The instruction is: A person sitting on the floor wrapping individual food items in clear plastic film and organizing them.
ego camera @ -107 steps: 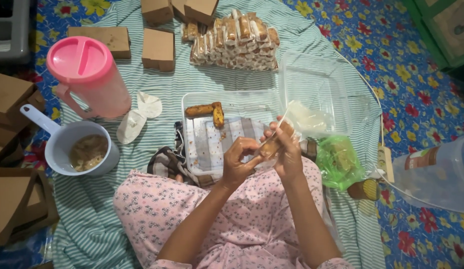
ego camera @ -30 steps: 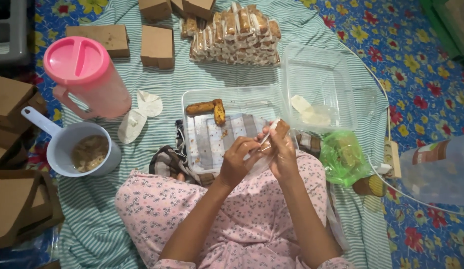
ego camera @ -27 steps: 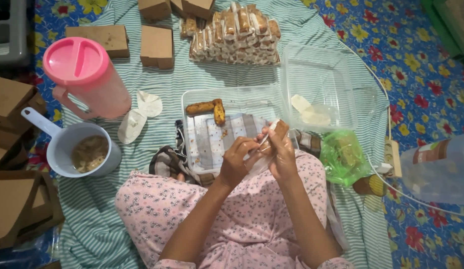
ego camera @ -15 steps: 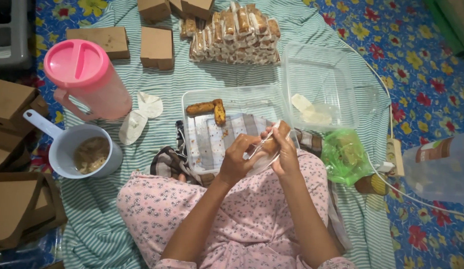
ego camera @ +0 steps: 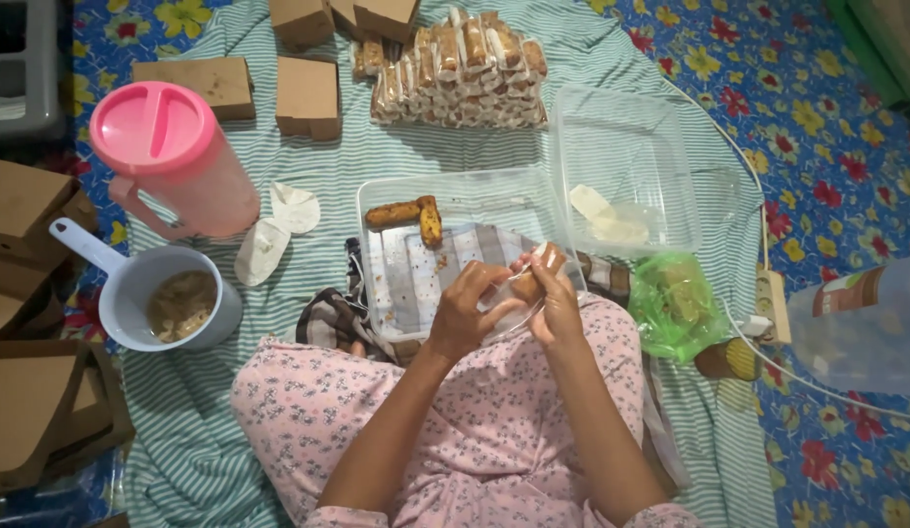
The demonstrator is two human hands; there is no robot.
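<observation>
Both the left hand point(ego camera: 467, 318) and the right hand point(ego camera: 555, 305) are closed around a browned fried roll in clear plastic wrap point(ego camera: 529, 284), held over the near edge of the clear rectangular plastic tub point(ego camera: 377, 293).

jug point(ego camera: 176, 156) left of tray point(ego camera: 455, 254), wrapped rolls point(ego camera: 460, 73) behind, bowl point(ego camera: 176, 303) before jug
</observation>
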